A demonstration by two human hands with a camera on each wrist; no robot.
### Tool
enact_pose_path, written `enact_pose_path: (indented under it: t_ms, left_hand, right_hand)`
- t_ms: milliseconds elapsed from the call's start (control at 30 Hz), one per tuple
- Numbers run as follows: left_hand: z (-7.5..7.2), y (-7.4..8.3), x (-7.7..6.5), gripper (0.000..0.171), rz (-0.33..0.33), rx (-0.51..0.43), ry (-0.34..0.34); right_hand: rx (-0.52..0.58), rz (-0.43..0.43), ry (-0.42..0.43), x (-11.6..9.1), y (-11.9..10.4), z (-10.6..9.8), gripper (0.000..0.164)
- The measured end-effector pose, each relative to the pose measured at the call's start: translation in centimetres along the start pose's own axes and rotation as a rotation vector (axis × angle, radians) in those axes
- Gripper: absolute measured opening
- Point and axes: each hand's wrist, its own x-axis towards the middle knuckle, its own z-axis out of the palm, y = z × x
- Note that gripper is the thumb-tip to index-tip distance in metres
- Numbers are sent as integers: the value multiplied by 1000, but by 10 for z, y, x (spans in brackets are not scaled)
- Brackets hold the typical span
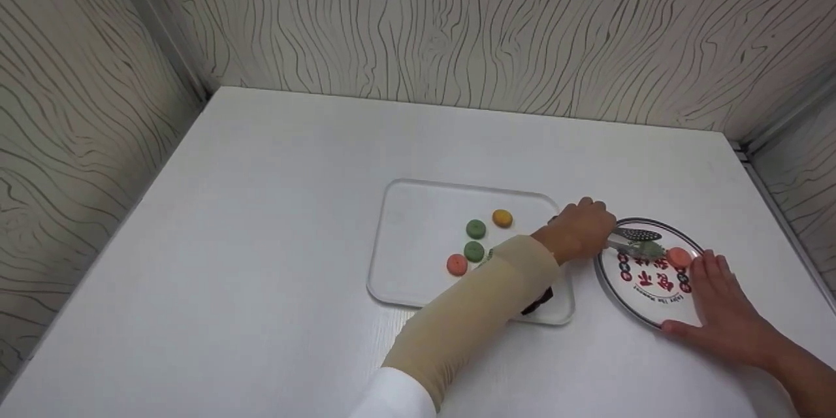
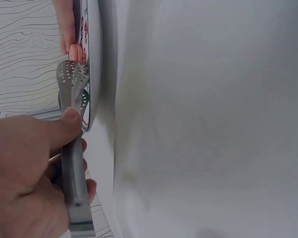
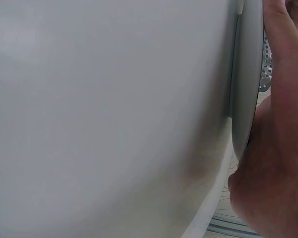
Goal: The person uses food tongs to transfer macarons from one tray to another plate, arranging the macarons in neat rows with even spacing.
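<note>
My left hand [image 1: 581, 228] reaches over the tray and grips metal tongs [image 2: 75, 163], thumb on one arm and fingers behind the other. Their perforated heads are over the left part of a round white plate [image 1: 646, 307] with a dark rim and red lettering. Right by the tong heads is a green leafy sprig [image 1: 648, 249], and beside it sits an orange macaron [image 1: 679, 257]. At the plate's right side my right hand [image 1: 728, 307] rests on the rim, its fingers straight and together and the thumb spread toward the front edge.
A white rounded tray [image 1: 408, 297] holds two green macarons [image 1: 475, 229], a yellow macaron [image 1: 502, 218] and an orange macaron [image 1: 457, 265]. My left sleeve [image 1: 480, 307] crosses it, partly hiding a dark piece [image 1: 539, 301]. Wood-patterned walls [image 1: 418, 26] border the white table [image 1: 261, 241].
</note>
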Motion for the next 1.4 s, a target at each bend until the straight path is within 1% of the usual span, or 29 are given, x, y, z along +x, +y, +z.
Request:
enact_pose_path:
  t_ms: [300,433,533,667,867,933,1133,1233,1400]
  left_hand:
    - [1,2,-1,37,-5,-24,-7]
    - [0,3,-1,37,-16,-53,-15]
    - [0,4,-1,38,-37,-74,-27]
    - [1,5,1,39,-45,-60,-31]
    - [4,6,3,41,-21,-15,-19]
    - [4,6,3,41,-17,-17,-20]
    - [5,5,0,41,-3,-43,-11]
    - [4,4,-2,42,8,-43,-12]
    - [0,2,-4,39,23,-74,-9]
  right_hand:
    - [-13,-18,18,0,1,2,123]
    - [-18,-33,34,0,2,3,123]
    - [-23,-47,48,-1,2,3,123]
    - [-31,-43,44,0,1,3,123]
    - [-28,-32,36,-1,-1,1,122]
    - [-24,-27,35,-1,-1,2,123]
    - [-10,7,-3,-2,-2,2,125]
    - [-9,0,-1,-2,-2,1,124]
    - [-3,-13,14,-2,-2,0,123]
